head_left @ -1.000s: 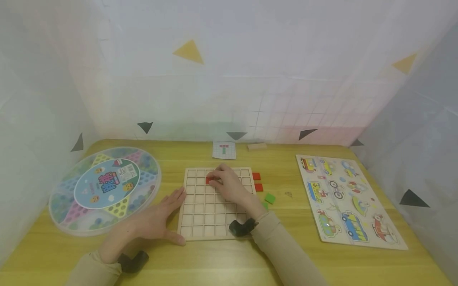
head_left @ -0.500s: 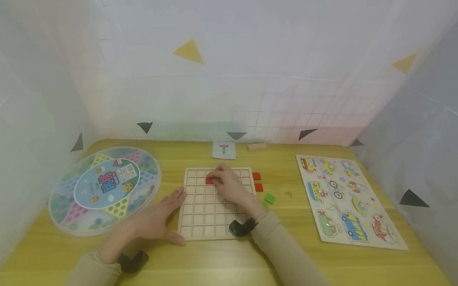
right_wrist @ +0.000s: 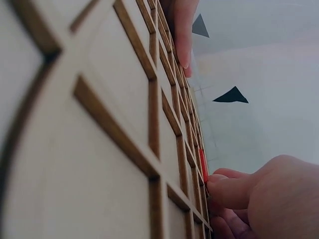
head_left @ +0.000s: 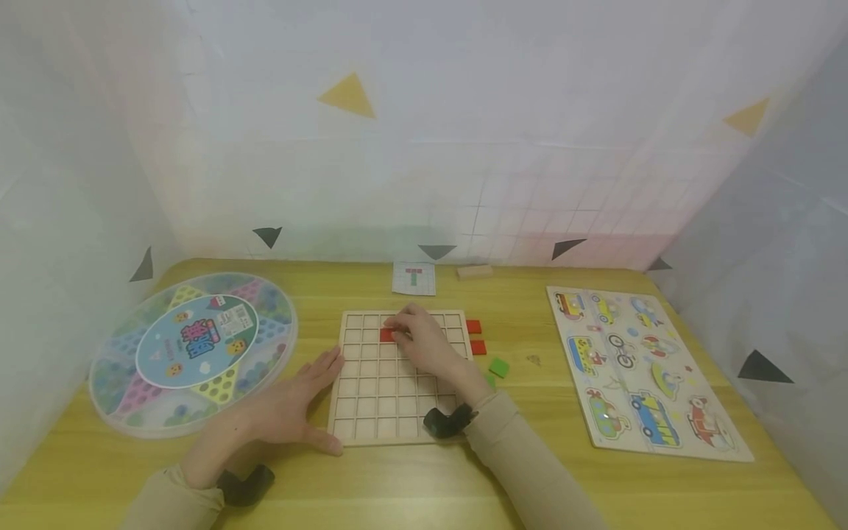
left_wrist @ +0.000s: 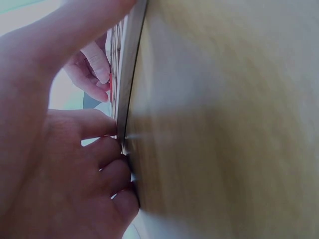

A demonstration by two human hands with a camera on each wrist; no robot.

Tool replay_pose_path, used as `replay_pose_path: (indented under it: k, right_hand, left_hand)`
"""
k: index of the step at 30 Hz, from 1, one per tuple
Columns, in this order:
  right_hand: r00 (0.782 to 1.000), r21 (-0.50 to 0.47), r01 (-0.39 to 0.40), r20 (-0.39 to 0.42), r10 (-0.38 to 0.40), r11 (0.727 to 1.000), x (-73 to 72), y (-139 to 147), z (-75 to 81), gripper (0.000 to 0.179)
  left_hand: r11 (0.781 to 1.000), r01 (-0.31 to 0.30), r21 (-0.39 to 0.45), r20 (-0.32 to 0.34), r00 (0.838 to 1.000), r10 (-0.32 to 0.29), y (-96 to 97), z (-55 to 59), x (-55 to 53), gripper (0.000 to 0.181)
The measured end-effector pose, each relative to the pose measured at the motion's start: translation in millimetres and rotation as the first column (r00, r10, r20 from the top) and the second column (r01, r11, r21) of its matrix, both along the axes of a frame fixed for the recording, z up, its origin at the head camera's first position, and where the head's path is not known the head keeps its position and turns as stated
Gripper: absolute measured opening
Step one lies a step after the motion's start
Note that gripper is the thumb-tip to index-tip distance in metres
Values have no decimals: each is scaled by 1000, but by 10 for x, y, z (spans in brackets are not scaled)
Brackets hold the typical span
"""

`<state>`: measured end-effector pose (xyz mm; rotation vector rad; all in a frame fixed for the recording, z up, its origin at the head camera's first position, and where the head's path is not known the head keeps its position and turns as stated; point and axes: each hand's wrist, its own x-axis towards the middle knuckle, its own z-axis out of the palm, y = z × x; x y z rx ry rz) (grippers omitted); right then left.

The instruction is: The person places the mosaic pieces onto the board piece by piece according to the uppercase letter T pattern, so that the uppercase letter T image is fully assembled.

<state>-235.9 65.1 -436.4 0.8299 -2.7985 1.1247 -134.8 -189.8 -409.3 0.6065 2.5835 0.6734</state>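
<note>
A square wooden grid board (head_left: 367, 386) lies on the table. My left hand (head_left: 291, 408) braces its left side, fingers spread along the edge and thumb by the near corner. In the left wrist view, the fingertips (left_wrist: 112, 124) meet the board's side. My right hand (head_left: 427, 342) reaches over the upper middle of the grid, thumb and index finger together at a red square tile (head_left: 387, 336). The right wrist view shows the fingertips (right_wrist: 217, 183) pinching at the tile's end; what lies beneath them is partly hidden.
Red tiles (head_left: 475, 327) and green tiles (head_left: 499, 367) lie right of the board. Behind it are a card with a red-green T (head_left: 414, 283) and a small wooden block (head_left: 475, 272). A round marble game (head_left: 165, 397) stands left, a picture puzzle board (head_left: 612, 324) right.
The right thumb has drawn back slightly to the right, showing more of the red tile. The left hand keeps its place at the board's edge.
</note>
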Motion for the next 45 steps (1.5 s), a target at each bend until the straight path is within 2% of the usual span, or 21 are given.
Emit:
replay_pose_path:
  k: [8,14,25,32,40,45]
  right_hand:
    - [1000,-22,-11,16,11,1000,-21,13,-1,23]
    - [996,-41,6,89,-3,999,-37,81,78,26]
    - [992,-90,26,129,-14,996,-51,212,276,28]
    - [998,-118,7,61,1,993,13,338,356,30]
    - [999,-85,6,50,-1,996,124,554,415,30]
    - [1000,-108,2,16,0,994,169,766,452,29]
  left_hand:
    - [1000,-3,-5,2,1000,3,-12,-4,-4,129]
    - [1000,-2,3,3,1000,2,-8,2,-5,129]
    - [1000,-3,7,5,1000,3,4,16,1,130]
    - [1000,-8,0,16,1000,9,2,24,17,131]
    - [1000,-1,7,14,1000,1,-5,10,9,130]
    - [1000,2,9,13,1000,-2,-2,17,11,130]
